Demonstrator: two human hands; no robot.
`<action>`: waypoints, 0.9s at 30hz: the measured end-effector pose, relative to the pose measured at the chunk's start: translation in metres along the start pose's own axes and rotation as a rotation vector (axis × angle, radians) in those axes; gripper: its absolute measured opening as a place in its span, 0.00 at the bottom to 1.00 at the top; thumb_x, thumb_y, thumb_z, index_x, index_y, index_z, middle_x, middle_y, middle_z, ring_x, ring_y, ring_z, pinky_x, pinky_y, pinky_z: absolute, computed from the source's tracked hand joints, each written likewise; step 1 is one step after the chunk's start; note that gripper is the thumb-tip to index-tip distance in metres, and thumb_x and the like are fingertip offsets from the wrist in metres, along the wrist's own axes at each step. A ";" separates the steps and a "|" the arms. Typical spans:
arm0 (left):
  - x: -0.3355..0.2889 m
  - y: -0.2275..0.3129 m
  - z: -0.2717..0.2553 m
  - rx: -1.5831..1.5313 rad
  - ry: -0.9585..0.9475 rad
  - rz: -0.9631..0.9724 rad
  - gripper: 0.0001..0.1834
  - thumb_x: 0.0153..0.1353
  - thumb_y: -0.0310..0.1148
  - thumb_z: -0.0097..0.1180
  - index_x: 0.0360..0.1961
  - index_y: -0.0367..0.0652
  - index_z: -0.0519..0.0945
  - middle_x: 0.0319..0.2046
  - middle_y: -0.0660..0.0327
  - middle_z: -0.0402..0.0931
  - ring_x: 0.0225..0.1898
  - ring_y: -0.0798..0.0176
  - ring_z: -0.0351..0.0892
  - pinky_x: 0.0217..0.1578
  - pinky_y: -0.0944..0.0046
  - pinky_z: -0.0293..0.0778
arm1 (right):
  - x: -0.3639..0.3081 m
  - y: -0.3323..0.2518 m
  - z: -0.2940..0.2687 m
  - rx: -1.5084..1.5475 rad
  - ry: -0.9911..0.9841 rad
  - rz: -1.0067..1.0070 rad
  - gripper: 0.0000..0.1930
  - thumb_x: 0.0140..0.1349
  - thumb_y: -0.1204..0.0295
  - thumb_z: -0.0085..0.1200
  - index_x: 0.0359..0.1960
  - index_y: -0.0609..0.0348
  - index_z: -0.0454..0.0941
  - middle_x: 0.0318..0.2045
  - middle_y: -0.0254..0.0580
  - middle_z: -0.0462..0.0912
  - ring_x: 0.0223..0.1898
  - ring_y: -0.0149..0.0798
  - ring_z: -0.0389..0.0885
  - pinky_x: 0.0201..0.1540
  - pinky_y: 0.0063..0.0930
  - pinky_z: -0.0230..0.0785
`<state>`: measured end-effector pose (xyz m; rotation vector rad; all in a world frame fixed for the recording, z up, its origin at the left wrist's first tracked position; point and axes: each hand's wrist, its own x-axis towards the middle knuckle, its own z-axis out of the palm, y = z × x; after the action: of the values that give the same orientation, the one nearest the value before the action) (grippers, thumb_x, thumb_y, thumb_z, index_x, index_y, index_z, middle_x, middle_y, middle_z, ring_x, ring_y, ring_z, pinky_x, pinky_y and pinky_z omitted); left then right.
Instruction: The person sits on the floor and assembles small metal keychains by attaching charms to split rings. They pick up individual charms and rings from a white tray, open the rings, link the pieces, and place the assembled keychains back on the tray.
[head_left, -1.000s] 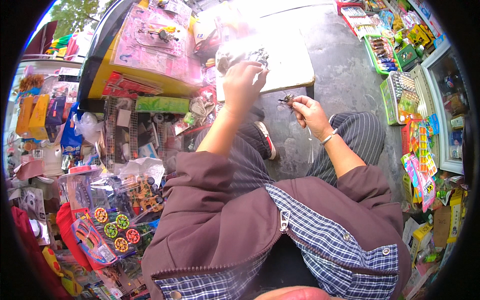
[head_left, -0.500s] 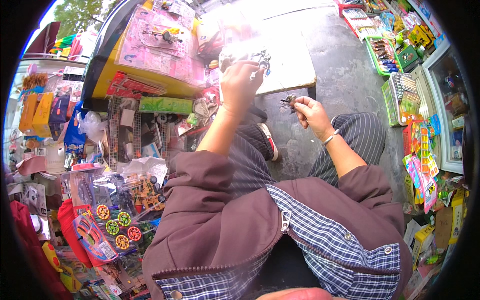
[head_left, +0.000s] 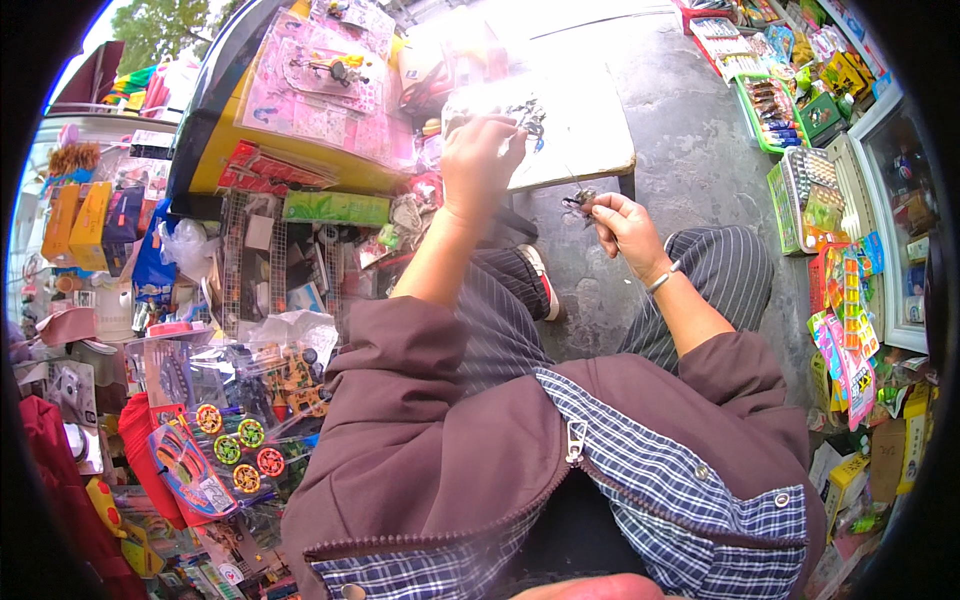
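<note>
My left hand (head_left: 482, 160) is over the near left part of a white tabletop (head_left: 585, 130), its fingers curled at a small heap of dark pieces (head_left: 528, 112). Glare washes out that spot, and what the fingertips pinch cannot be made out. A bit of blue (head_left: 538, 143) shows beside the heap. My right hand (head_left: 628, 235), with a bangle at the wrist, is closed in front of the table's near corner. Between its thumb and fingers it pinches a small bunch of dark, thin pieces (head_left: 578, 202), too small to name.
On the left, a yellow-sided stand (head_left: 225, 140) carries pink packages (head_left: 320, 95). Packaged toys (head_left: 235, 450) crowd the lower left. Along the right are a green basket (head_left: 770, 115), goods in trays and a glass-fronted cabinet (head_left: 900, 210). My striped-trouser knees flank the grey floor (head_left: 600, 300).
My left hand has shifted slightly left at the heap, its fingers still curled. My right hand stays almost in place with the dark bunch.
</note>
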<state>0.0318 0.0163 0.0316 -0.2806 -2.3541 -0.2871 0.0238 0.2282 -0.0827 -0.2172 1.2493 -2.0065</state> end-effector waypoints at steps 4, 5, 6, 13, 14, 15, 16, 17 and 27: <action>0.003 0.001 -0.001 0.030 -0.023 0.007 0.06 0.47 0.27 0.63 0.25 0.45 0.78 0.29 0.64 0.79 0.31 0.59 0.78 0.34 0.63 0.73 | -0.004 -0.001 0.001 0.007 -0.013 0.013 0.08 0.63 0.70 0.48 0.37 0.60 0.76 0.18 0.27 0.70 0.15 0.21 0.63 0.16 0.15 0.56; 0.003 0.001 -0.001 0.028 -0.031 0.003 0.06 0.47 0.27 0.63 0.25 0.45 0.78 0.30 0.64 0.79 0.31 0.59 0.78 0.34 0.63 0.73 | -0.005 0.000 0.002 0.018 -0.024 0.024 0.08 0.63 0.70 0.48 0.37 0.60 0.76 0.18 0.27 0.70 0.15 0.21 0.63 0.16 0.15 0.56; 0.003 0.003 -0.001 0.027 -0.040 -0.004 0.06 0.47 0.28 0.63 0.25 0.45 0.78 0.30 0.64 0.79 0.31 0.59 0.78 0.34 0.63 0.73 | -0.006 -0.001 0.003 0.015 -0.027 0.033 0.08 0.63 0.69 0.48 0.37 0.60 0.76 0.18 0.27 0.70 0.15 0.21 0.63 0.16 0.15 0.56; -0.006 0.012 0.009 0.010 -0.036 0.016 0.07 0.47 0.31 0.64 0.25 0.47 0.76 0.29 0.65 0.79 0.30 0.60 0.77 0.33 0.62 0.72 | 0.000 -0.004 0.002 0.023 0.024 -0.002 0.09 0.64 0.70 0.46 0.37 0.63 0.75 0.16 0.27 0.69 0.13 0.21 0.62 0.15 0.14 0.56; -0.006 0.014 0.012 0.009 -0.031 0.017 0.07 0.46 0.31 0.64 0.25 0.47 0.77 0.29 0.65 0.79 0.30 0.60 0.77 0.33 0.62 0.72 | 0.001 -0.005 -0.002 0.021 0.025 -0.001 0.09 0.64 0.70 0.47 0.37 0.63 0.75 0.16 0.27 0.69 0.13 0.21 0.62 0.15 0.14 0.56; -0.007 0.015 0.012 0.003 -0.027 0.020 0.07 0.46 0.31 0.64 0.25 0.47 0.77 0.29 0.65 0.79 0.30 0.60 0.77 0.33 0.62 0.72 | 0.001 -0.006 -0.003 0.019 0.029 -0.006 0.09 0.64 0.70 0.47 0.37 0.62 0.75 0.17 0.27 0.69 0.13 0.21 0.62 0.15 0.14 0.56; -0.008 0.016 0.013 0.002 -0.019 0.015 0.07 0.46 0.30 0.64 0.25 0.47 0.77 0.29 0.65 0.79 0.30 0.60 0.77 0.33 0.62 0.72 | 0.000 -0.005 -0.004 0.011 0.027 0.000 0.09 0.64 0.70 0.47 0.37 0.62 0.76 0.17 0.27 0.69 0.13 0.21 0.62 0.15 0.14 0.56; -0.008 0.017 0.013 0.001 -0.011 0.013 0.07 0.46 0.30 0.64 0.25 0.46 0.77 0.29 0.65 0.79 0.30 0.60 0.77 0.33 0.61 0.72 | 0.000 -0.005 -0.004 0.005 0.026 0.000 0.09 0.64 0.70 0.47 0.37 0.62 0.76 0.17 0.27 0.69 0.13 0.21 0.62 0.15 0.14 0.56; -0.016 0.032 0.004 0.000 -0.019 0.085 0.11 0.41 0.26 0.66 0.24 0.46 0.75 0.27 0.65 0.77 0.29 0.60 0.77 0.31 0.62 0.72 | 0.000 0.000 -0.005 0.015 0.018 -0.028 0.09 0.65 0.71 0.46 0.38 0.62 0.76 0.16 0.27 0.68 0.13 0.21 0.62 0.15 0.15 0.56</action>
<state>0.0499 0.0460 0.0218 -0.3835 -2.3541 -0.2448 0.0206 0.2318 -0.0851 -0.2108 1.2487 -2.0455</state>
